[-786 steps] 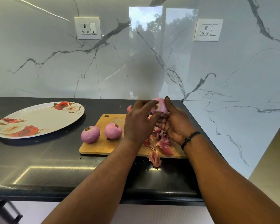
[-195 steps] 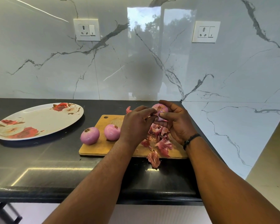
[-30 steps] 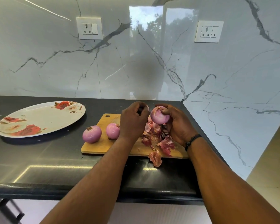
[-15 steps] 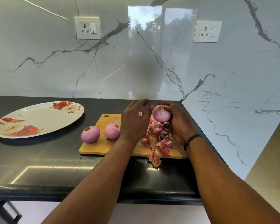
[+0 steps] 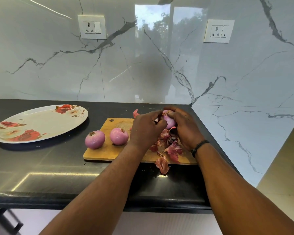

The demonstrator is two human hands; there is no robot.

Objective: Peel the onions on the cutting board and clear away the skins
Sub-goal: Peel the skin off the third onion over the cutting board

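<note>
A wooden cutting board (image 5: 107,151) lies on the black counter. Two peeled pink onions (image 5: 94,139) (image 5: 119,136) rest on its left half. Above the board's right half I hold a third onion (image 5: 168,120) in both hands. My right hand (image 5: 185,129) cups it from the right, with the thumb over its top. My left hand (image 5: 147,128) pinches at its upper left side. A pile of reddish onion skins (image 5: 172,149) lies under my hands, one skin (image 5: 162,165) hangs over the board's front edge, and another skin piece (image 5: 135,113) sits behind the board.
A large oval floral plate (image 5: 39,122) sits on the counter to the left. The marble wall rises behind and along the right side, with two sockets (image 5: 92,29) (image 5: 218,31). The counter's front edge (image 5: 58,199) runs below my forearms.
Over the last second my left hand closed in from beside the onion onto its top. My right thumb came over the onion. The two onions on the board stayed put.
</note>
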